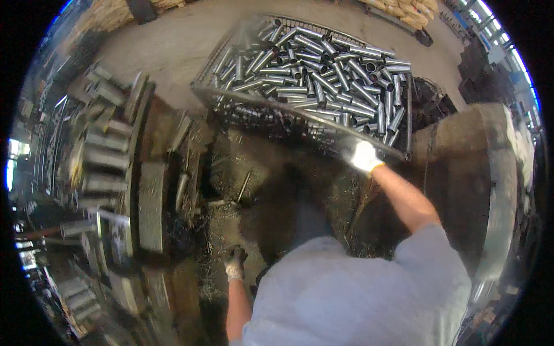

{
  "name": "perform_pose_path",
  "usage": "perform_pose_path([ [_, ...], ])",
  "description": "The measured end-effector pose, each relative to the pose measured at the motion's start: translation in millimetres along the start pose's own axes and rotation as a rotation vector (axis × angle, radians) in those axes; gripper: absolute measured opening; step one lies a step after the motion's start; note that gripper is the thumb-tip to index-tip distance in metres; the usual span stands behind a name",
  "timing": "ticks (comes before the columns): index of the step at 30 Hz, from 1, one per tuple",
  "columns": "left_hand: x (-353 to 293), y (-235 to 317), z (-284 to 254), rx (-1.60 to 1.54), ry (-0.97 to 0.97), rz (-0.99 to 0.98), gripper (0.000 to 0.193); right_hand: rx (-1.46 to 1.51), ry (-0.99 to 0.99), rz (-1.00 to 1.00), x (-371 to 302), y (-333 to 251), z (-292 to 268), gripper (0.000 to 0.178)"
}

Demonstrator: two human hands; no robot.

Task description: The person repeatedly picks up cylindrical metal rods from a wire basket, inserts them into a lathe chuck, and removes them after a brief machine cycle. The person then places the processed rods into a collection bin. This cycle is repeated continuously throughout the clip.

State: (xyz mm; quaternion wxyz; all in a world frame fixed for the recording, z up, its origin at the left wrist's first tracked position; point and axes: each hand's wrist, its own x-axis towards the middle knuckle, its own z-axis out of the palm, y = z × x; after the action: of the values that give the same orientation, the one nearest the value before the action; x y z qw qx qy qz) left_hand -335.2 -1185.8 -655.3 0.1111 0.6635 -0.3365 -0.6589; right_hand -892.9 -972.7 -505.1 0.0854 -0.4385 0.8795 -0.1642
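A large wire-mesh basket (pixel 277 106) full of loose, shiny metal tubes (pixel 320 83) stands ahead of me. My right hand (pixel 365 155), in a white glove, is stretched forward to the basket's near rim, toward its right corner. Its fingers are smeared by motion, so whether they grip the rim cannot be made out. Low on my left side hangs my left hand (pixel 235 262), in a glove darkened over the fingers. It appears loosely open, with nothing visible in it, above the littered floor.
To my left, a machine bench (pixel 151 207) carries rows of metal tubes (pixel 107 141). A short tube (pixel 244 185) lies among metal shavings on the floor. At my right stands a large, worn, box-like block (pixel 461 155). Dark scrap (pixel 433 104) lies beyond the basket's right side.
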Motion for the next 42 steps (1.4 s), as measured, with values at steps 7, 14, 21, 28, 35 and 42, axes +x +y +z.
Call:
perform_pose_path([
  [7,12.4,142.9,221.8,0.814,-0.332,0.149,0.040,-0.734,-0.831,0.190,230.4,235.1,80.5,0.029],
  [14,22.2,173.7,272.8,1.164,-0.193,-0.045,0.045,-0.688,-1.052,0.499,328.0,316.3,208.3,0.037],
  [21,49.5,161.7,264.7,1.018,-0.152,-0.059,0.040,-0.674,-1.249,0.711,323.3,359.3,197.2,0.040],
  [28,35.1,191.3,315.7,0.852,-0.321,-0.073,0.043,-0.572,-0.767,0.209,279.2,285.0,54.5,0.034],
  [35,-36.5,236.4,354.8,-0.074,-0.870,-0.140,0.085,0.144,0.192,-0.307,184.0,-14.4,-43.1,0.030],
  [42,-159.7,253.0,128.6,-1.152,-0.578,0.128,0.064,0.428,-0.113,-1.079,48.4,-292.7,-38.0,0.028],
])
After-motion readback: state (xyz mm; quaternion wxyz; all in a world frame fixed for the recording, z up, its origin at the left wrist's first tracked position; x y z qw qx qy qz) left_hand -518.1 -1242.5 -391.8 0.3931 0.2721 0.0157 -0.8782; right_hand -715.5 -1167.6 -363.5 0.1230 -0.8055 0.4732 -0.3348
